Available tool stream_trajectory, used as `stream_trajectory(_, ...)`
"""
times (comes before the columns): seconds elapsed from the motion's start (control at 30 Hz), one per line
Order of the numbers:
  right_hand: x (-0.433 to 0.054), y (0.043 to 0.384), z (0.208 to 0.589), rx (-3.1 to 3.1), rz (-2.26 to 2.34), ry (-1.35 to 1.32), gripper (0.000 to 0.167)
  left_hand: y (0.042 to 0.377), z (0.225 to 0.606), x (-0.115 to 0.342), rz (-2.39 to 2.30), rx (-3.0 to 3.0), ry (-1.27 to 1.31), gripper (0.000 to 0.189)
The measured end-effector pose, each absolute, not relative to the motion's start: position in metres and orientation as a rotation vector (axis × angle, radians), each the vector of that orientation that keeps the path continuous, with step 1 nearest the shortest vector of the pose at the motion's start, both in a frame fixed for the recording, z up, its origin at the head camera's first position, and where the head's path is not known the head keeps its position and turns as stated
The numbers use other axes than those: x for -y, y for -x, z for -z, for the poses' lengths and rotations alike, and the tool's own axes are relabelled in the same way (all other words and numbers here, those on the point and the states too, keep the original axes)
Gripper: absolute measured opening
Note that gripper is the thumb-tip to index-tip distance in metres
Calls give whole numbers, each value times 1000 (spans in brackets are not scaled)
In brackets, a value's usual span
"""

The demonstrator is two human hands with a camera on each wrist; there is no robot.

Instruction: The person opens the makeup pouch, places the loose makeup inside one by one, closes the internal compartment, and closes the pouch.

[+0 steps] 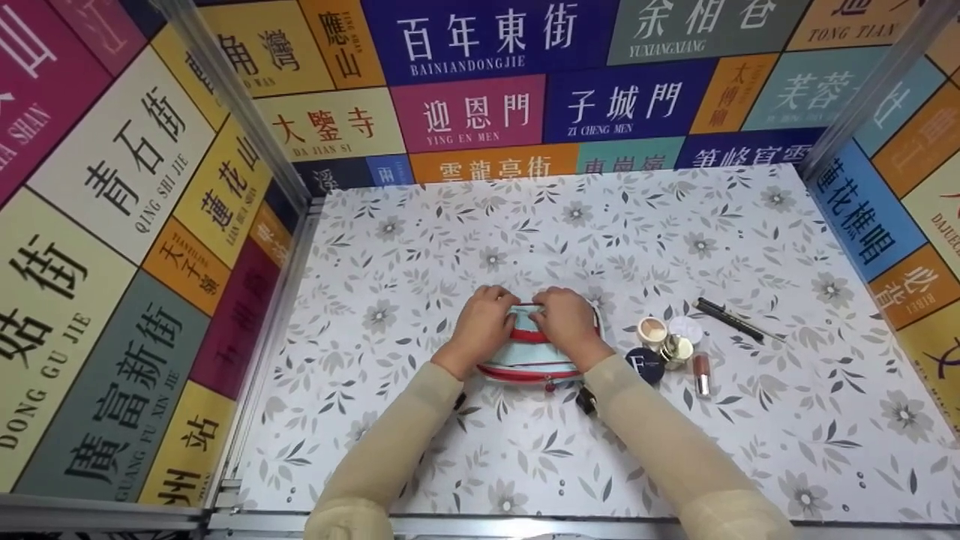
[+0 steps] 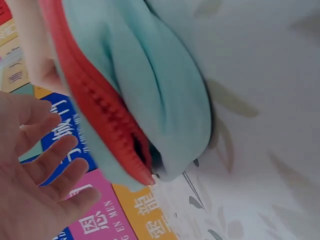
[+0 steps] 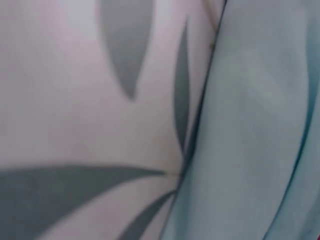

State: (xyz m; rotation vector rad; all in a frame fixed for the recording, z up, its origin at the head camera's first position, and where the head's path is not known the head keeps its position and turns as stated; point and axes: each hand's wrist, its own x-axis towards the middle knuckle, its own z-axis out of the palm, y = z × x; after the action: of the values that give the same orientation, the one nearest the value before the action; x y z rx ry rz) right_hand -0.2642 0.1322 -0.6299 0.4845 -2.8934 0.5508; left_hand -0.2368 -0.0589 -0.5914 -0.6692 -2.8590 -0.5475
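In the head view, the pouch (image 1: 531, 354) lies on the floral table (image 1: 517, 465) before you, its long axis running left to right, a red zip (image 1: 510, 372) along the side nearest you; right of it sit an open compact (image 1: 652, 330) with powder inside, a dark round case (image 1: 645, 366) and a lip tube (image 1: 702, 373); your forearms converge forward, your right hand (image 1: 566, 319) gripping the pouch's far edge with bent fingers, your left hand (image 1: 484, 321) at its far left; in the left wrist view, the zip gapes slightly, its contents too dark to read; your left fingers curve loosely, and I cannot tell whether they pinch anything; in the right wrist view, the pouch's blue side meets the table
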Motion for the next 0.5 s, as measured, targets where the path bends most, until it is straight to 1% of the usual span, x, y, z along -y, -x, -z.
stream_trajectory(0.17, -133, 262, 631, 2875, -582, -493, 20, 250, 604, 53, 540, 2877, 643, 25)
stream_trajectory(0.33, -133, 262, 631, 2878, -571, -490, 22, 255, 616, 49, 546, 2871, 603, 29)
stream_trajectory(0.5, -134, 264, 631, 2875, -560, -481, 21, 258, 618, 45, 450, 2887, 662, 28)
